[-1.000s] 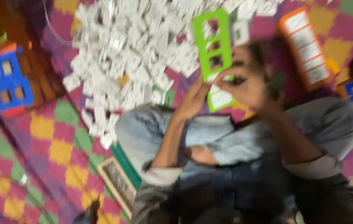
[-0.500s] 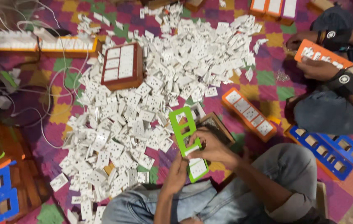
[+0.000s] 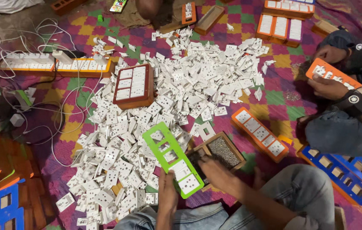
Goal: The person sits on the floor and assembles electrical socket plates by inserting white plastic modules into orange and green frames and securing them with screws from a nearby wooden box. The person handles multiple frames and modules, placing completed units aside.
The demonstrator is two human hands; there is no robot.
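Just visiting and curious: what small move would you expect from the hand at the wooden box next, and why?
Probably pinching up screws: the right hand lies over the wooden box of small metal pieces, while the left hand holds the green frame, two white plates seated, upper slots empty.

A floor-level assembly workshop, probably home-based — a heap of white socket plates point(image 3: 155, 106), coloured frames point(image 3: 259, 133), a box of screws point(image 3: 222, 152) and wired extension boards point(image 3: 57, 64) on a chequered mat point(image 3: 274, 96).
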